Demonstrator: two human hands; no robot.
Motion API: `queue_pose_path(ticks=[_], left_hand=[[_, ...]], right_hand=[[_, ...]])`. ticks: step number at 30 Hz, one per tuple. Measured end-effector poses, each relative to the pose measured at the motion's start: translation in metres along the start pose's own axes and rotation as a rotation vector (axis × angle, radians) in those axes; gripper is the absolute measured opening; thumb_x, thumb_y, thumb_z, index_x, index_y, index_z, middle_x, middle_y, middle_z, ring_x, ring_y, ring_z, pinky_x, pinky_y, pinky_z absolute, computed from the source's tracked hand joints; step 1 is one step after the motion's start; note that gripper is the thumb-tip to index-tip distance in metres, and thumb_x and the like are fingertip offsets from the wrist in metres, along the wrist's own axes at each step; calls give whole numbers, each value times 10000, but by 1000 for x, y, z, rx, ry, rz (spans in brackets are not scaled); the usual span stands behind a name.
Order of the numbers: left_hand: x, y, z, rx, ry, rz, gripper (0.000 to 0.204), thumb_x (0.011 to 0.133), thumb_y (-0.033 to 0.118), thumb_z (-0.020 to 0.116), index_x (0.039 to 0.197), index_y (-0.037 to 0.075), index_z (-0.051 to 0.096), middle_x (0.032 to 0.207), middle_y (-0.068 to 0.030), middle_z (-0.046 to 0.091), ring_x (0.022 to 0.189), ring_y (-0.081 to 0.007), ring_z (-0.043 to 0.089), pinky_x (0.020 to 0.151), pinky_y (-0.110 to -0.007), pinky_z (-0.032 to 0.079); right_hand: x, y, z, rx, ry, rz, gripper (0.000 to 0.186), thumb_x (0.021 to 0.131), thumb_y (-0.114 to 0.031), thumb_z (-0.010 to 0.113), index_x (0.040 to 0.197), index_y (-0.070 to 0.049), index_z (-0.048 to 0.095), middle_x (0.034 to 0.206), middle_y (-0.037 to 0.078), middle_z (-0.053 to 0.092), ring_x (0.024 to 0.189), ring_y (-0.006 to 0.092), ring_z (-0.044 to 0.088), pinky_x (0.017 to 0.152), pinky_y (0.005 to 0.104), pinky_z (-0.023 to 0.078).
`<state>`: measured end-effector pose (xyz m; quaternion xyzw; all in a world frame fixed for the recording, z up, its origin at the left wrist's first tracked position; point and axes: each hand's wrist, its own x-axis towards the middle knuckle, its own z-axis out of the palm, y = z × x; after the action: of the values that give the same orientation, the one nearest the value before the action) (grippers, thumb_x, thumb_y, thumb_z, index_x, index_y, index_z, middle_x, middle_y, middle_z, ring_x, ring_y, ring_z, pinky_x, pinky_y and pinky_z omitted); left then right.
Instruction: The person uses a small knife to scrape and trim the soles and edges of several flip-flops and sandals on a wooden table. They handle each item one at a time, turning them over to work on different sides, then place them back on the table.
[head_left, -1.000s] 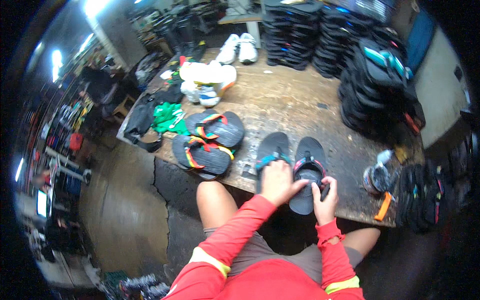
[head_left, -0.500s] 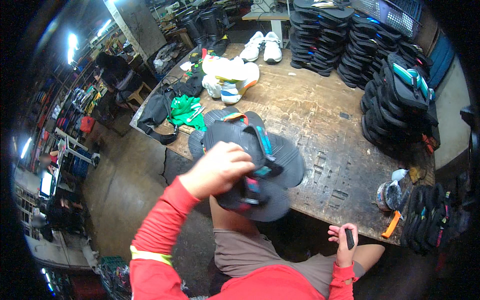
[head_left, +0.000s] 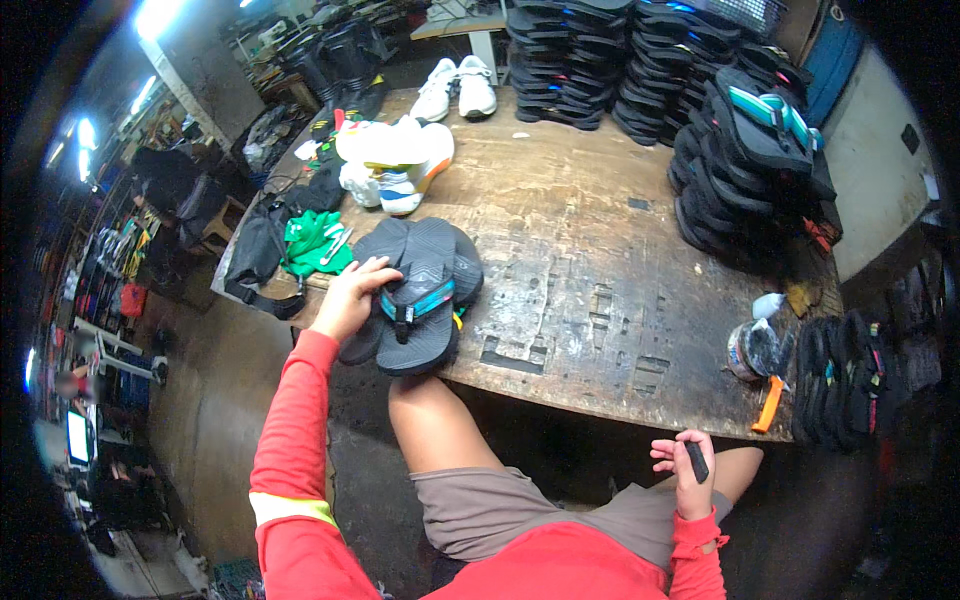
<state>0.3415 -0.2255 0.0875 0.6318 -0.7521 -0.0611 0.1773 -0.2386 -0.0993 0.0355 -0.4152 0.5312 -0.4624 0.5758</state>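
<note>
A pile of black flip-flops (head_left: 415, 343) lies fanned out at the table's near left edge, the top one with a teal strap. My left hand (head_left: 350, 298) grips the top flip-flop from its left side, fingers over the sole by the strap; the thumb's hold is partly hidden. Low on the right, over my thigh, my right hand (head_left: 690, 470) is closed on a small black piece (head_left: 697, 462), whose kind I cannot make out. Its other fingers are loosely curled.
Tall stacks of black flip-flops (head_left: 565, 65) stand at the back, another stack (head_left: 740, 170) on the right. Near the right corner are a smeared tub (head_left: 752, 350), an orange-handled tool (head_left: 768, 404) and more flip-flops (head_left: 840, 385). White shoes (head_left: 476, 88), a green cloth (head_left: 316, 243) and a black bag (head_left: 256, 250) lie left.
The flip-flops under my left hand have shifted left and settled onto the pile, and the hand has moved left with them. My right hand keeps its hold on the black piece. The view has shifted right.
</note>
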Motion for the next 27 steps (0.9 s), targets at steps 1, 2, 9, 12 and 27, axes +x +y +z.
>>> queue_pose_path(ticks=[1,2,9,12,27], left_hand=[[-1,17,-3,-75,104,-35,385,894,34,597,1245,158,694,1371,-180,622,1342,-370,537,1166,-527,342],[-1,40,-3,-147,212,-75,356,908,88,619,1253,144,689,1357,-200,625,1329,-378,545,1167,-524,339],[-47,127,10,347,-124,-42,795,739,308,846,1466,248,529,1644,-191,256,1447,-595,227,1135,-619,355],[-63,97,4,275,-164,138,851,679,193,873,1458,259,539,1641,-177,278,1457,-570,240,1150,-612,351],[-105,24,24,-935,575,-920,516,964,303,682,1388,59,521,1129,-48,652,713,-102,611,508,-211,472]], right_hand=[[-1,-2,-2,-5,6,-9,225,1040,-196,584,1162,-36,483,1062,202,708,907,236,714,731,320,586],[1,-3,-3,-9,3,-9,228,1040,-197,584,1163,-33,483,1064,202,707,911,236,714,732,320,586],[5,-13,2,-78,-66,-78,226,1028,-159,601,1177,-26,495,1072,193,705,927,226,709,743,303,576],[3,-13,1,-163,-118,-80,212,1023,-143,607,1169,-24,509,1068,174,708,929,206,699,758,291,567],[14,-38,2,-163,-129,-60,206,1097,-194,455,1224,-45,522,984,172,726,875,237,739,746,335,606]])
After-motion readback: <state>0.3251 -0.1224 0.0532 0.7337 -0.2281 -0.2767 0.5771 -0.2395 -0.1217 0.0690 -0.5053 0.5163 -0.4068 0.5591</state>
